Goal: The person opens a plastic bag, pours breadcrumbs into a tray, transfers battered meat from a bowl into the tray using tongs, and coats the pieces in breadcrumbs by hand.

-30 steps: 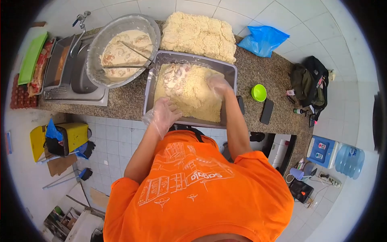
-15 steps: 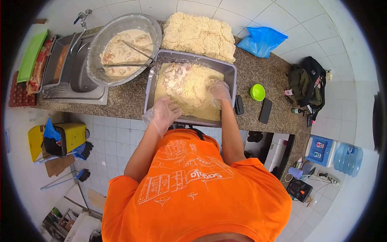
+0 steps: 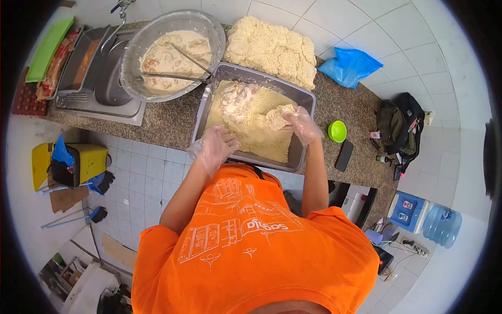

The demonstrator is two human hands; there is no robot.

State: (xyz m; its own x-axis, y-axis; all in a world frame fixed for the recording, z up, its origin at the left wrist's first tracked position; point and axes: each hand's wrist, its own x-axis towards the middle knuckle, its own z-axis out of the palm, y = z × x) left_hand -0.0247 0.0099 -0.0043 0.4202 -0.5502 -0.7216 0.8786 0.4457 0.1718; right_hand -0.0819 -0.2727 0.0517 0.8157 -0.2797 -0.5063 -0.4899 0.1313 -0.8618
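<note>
Both hands wear clear plastic gloves over a grey tub (image 3: 309, 112) of pale breadcrumbs (image 3: 261, 141). Pinched in my right hand (image 3: 304, 125) is a crumb-coated piece of meat (image 3: 277, 117), raised at the tub's right side. My left hand (image 3: 218, 145) lies over the near left rim, fingers stretched out at the crumbs, holding nothing. Wet, batter-covered meat pieces (image 3: 238, 99) sit on the crumbs in the tub's far left part. Left of the tub, a large round basin (image 3: 128, 78) holds batter and meat, with metal tongs (image 3: 178, 77) lying across it.
Behind the tub is a heap of breaded pieces (image 3: 272, 49). To the right are a blue plastic bag (image 3: 350, 67), a green bowl (image 3: 337, 131), a black phone (image 3: 344, 155) and a backpack (image 3: 405, 120). A sink (image 3: 110, 91) lies left, beside a green tray (image 3: 49, 49).
My right hand has come up out of the crumbs with a coated piece of meat now visible in its fingers. My left hand stays near the tub's rim. The view has shifted slightly.
</note>
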